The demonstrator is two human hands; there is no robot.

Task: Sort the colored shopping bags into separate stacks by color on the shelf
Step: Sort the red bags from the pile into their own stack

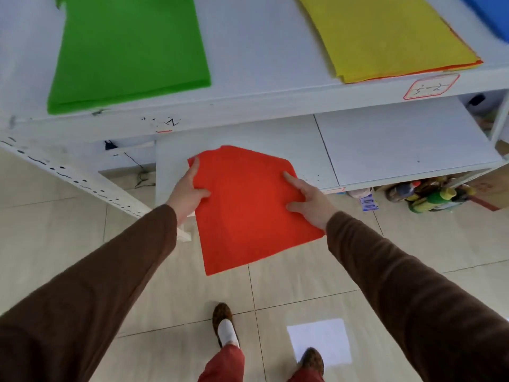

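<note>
1. You hold the red bag (pixel 248 208) flat in the air, its far end over the lower shelf (pixel 399 139), its near end over the floor (pixel 82 244).
2. Your left hand (pixel 190 188) pinches its left edge and your right hand (pixel 308 199) pinches its right edge, the two hands well apart.
3. On the upper shelf (pixel 261 59), green stack (pixel 129 51) far left, yellow stack (pixel 385 34) far right, a red-orange edge showing under it.
4. Blue bag (pixel 490 12) at the far right corner.
5. Bottles (pixel 429 194) on the floor, right.

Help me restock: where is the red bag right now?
In the head view the red bag is centre frame, held between the left hand and right hand, in front of the lower shelf.
</note>
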